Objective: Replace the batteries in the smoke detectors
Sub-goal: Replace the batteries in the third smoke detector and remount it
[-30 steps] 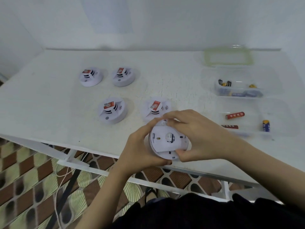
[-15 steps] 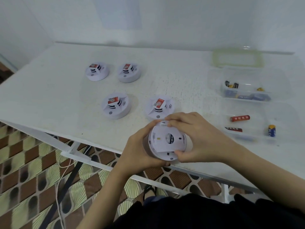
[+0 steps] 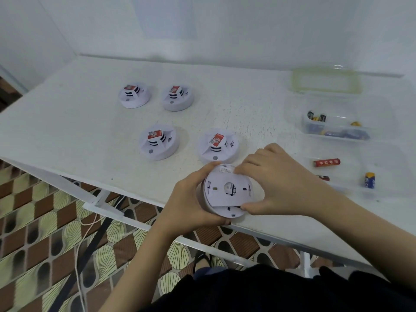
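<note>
Five round white plastic smoke detectors in view. Four sit face-up on the white table (image 3: 67,136) in two rows at centre-left of the frame: upper-left detector (image 3: 134,95), upper-right detector (image 3: 177,97), lower-left detector (image 3: 159,141), lower-right detector (image 3: 218,145), each bearing a red label on its raised centre.

Fifth detector (image 3: 227,191): held at lower centre, above the near table edge, tilted so its back faces the camera, probably to expose the battery side.

- Left hand (image 3: 191,199): grip clenched around the detector's left rim, steadying the body.
- Right hand (image 3: 276,181): grip grasping the flat white back plate (image 3: 221,194), fingers at its top, thumb at its lower edge; likely twisting or sliding it. Whether opening or closing cannot be told.

Right of frame, within reach of the right hand:

- Clear plastic tray (image 3: 382,174), holding a red cylindrical battery (image 3: 326,162), a blue-and-yellow battery (image 3: 369,180), and a second red battery partly hidden by the right hand.
- Clear plastic box (image 3: 380,109) behind it, holding several mixed batteries.
- Pale green-rimmed lid (image 3: 297,81), upper right.
</note>
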### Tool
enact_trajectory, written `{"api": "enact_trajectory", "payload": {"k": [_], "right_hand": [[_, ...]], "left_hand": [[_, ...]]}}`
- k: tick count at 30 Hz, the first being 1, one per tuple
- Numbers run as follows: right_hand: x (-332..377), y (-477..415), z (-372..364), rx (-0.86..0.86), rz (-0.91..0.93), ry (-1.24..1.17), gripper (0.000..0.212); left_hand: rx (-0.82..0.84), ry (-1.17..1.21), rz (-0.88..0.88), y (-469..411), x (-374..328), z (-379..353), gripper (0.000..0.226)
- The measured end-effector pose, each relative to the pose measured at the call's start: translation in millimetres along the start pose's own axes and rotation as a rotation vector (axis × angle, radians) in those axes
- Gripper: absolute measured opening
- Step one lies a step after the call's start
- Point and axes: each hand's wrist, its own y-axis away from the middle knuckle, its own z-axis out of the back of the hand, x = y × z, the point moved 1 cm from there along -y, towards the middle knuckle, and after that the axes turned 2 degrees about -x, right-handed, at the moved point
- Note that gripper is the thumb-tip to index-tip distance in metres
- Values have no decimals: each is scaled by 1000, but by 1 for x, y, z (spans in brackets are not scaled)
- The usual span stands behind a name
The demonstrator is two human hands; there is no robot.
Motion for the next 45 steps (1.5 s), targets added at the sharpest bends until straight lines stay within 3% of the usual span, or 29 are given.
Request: {"api": "enact_trajectory", "payload": {"k": [12,19,29,32,35,37,41,45], "right_hand": [[-6,0,-1,-12,-30,-188,61],[-17,13,3,-99,-189,-53,59],[-18,23,-12,73,-204,119,55],[-18,24,-10,-44,-223,-48,60],[-16,26,2,-276,-266,-400,47],[-16,26,9,-325,-270,-567,41],[-18,29,10,-349,-267,-557,47],[-23,36,7,-479,-261,-542,45]], "left_hand": [[-4,73,51,0,4,-1,95],[-84,146,89,12,14,20,97],[-205,140,96,7,13,33,105],[-189,158,69,-3,4,22,104],[-160,177,34,-15,-5,11,103],[-141,193,8,-23,-11,3,102],[-122,245,-28,-36,-22,-12,104],[-91,276,-46,-43,-30,-23,105]]}}
